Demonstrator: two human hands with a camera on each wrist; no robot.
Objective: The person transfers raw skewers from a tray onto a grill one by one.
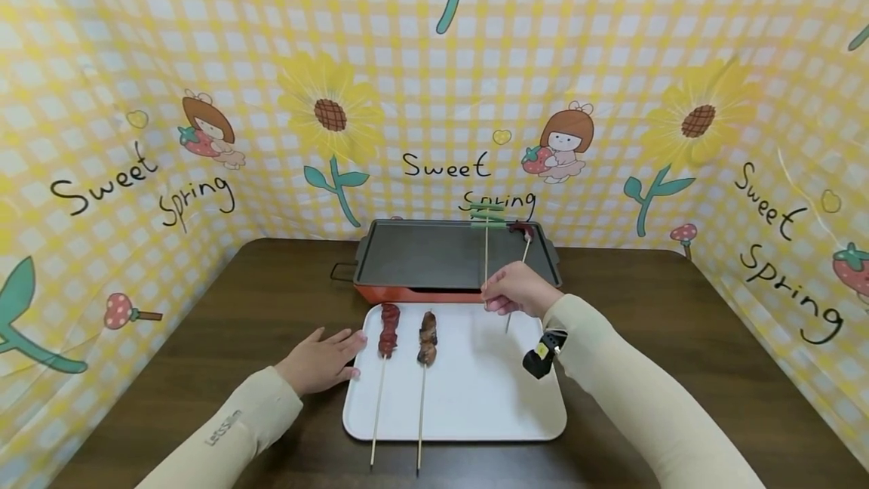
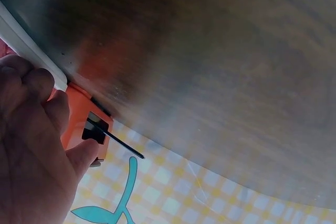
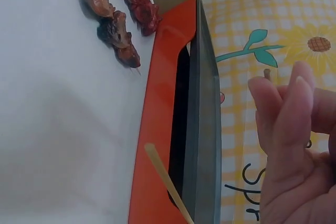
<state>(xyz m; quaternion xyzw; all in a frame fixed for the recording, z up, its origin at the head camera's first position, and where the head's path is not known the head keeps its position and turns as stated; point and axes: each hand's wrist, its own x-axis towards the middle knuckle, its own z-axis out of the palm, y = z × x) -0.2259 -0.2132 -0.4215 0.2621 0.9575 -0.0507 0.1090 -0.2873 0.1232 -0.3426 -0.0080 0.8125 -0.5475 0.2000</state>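
- Right hand (image 1: 519, 289) pinches green skewer (image 1: 486, 247) by its stick, above the griddle (image 1: 421, 255), probably for keeping fingers off the food (image 1: 480, 224).
- Left hand (image 1: 322, 361), spread, lies at the tray (image 1: 489, 398) edge, perhaps steadying.

On the white rectangular tray (image 1: 485, 391), a red meat skewer (image 1: 388, 330) lies left of a brown meat skewer (image 1: 428, 338); a dark-grey rectangular griddle (image 1: 421, 255) stands behind, far side.

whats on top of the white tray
A red skewer and a brown skewer lie on the white tray. Its far right corner, behind the right hand and sleeve, can't be seen.
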